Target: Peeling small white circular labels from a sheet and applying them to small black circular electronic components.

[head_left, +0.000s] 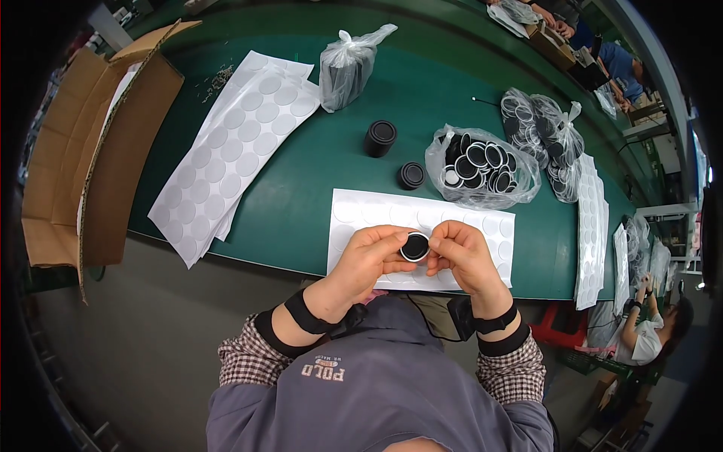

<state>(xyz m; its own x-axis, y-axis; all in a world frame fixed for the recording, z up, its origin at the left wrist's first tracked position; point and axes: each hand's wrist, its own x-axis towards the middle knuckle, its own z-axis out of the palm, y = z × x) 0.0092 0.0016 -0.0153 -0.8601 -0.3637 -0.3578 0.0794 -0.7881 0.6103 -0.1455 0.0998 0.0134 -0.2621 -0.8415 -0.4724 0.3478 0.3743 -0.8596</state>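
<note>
Above a white sheet of round stickers (361,203), I hold a round black disc with a white rim (413,247). My left hand (376,250) is closed on the disc's left side, with thumb and fingers at its edge. At its right edge, my right hand (459,255) pinches with thumb and forefinger; whether a thin film is also between those fingertips is too small to tell. Beyond the sheet stand a taller stack of black discs (381,138) and a shorter one (411,175). An open clear bag (482,197) holds several white-rimmed black discs.
Layered sticker sheets (233,143) lie to the left, beside an open cardboard box (128,166). A tied bag (348,71) stands at the back; more filled bags (553,128) and sheets (591,233) are on the right. Other people work at the far right.
</note>
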